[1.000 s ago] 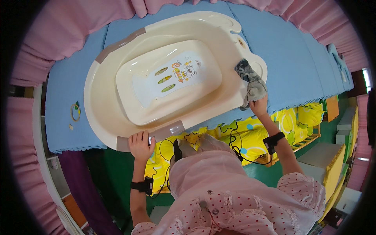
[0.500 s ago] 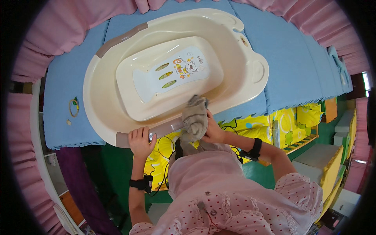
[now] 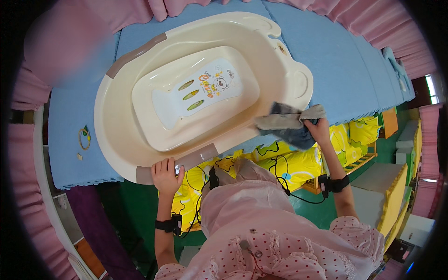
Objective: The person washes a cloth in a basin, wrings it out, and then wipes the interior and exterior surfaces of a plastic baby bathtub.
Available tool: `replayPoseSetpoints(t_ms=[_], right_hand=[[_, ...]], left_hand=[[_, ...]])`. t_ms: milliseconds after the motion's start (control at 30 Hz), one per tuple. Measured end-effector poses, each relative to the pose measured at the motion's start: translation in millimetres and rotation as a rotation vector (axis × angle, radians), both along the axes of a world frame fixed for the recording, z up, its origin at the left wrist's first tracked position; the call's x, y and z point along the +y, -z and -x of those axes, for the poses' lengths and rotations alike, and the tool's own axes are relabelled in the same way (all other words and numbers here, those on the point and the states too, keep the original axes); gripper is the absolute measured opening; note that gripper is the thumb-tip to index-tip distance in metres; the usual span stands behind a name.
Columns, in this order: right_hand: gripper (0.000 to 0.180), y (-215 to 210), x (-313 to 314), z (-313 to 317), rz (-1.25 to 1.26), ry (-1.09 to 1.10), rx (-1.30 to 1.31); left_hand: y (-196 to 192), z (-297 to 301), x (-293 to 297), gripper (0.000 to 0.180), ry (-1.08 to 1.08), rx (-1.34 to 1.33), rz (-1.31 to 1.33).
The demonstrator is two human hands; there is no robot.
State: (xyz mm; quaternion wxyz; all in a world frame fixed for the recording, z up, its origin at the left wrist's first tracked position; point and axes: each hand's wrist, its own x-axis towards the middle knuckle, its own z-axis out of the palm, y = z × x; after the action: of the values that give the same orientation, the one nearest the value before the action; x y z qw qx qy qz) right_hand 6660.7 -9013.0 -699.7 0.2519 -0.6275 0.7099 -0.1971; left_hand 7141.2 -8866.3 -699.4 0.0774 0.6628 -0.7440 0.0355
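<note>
A cream baby bathtub (image 3: 275,74) with taupe grip strips along its sides lies on a blue-covered surface. Its inside faces me and shows a raised white panel (image 3: 168,105) with a bear picture and three oval slots. My left hand (image 3: 165,176) grips the near rim, fingers over the taupe strip (image 3: 198,157). Bunched in my right hand (image 3: 319,131) is a grey and dark blue cloth (image 3: 296,133), slightly blurred. It hangs over the near right rim; whether it touches the tub there I cannot tell.
The blue cover (image 3: 345,70) extends beyond the tub, with a small yellow-green loop (image 3: 84,138) on its left part. Yellow patterned bedding (image 3: 298,163) lies below the near edge. Pink curtains (image 3: 373,23) hang behind. A pinkish blur covers the upper left.
My right hand has carried the cloth rightward along the near rim, and the cloth has unfolded, showing its dark blue part. My left hand keeps its hold. The pinkish blur has appeared.
</note>
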Motion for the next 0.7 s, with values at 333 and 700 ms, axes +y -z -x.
replayPoseSetpoints(t_ms=[333,700], right_hand=[[0.039,-34.6,-36.9,115.2,0.432,0.506,0.247],[0.028,32.3,-51.6,-55.0,0.195,-0.025,0.368]], left_hand=[[-3.5,0.9,0.4,0.032,-0.009,0.021,-0.002],[-6.3,1.8,-1.5,0.032,0.009,-0.010,0.025]])
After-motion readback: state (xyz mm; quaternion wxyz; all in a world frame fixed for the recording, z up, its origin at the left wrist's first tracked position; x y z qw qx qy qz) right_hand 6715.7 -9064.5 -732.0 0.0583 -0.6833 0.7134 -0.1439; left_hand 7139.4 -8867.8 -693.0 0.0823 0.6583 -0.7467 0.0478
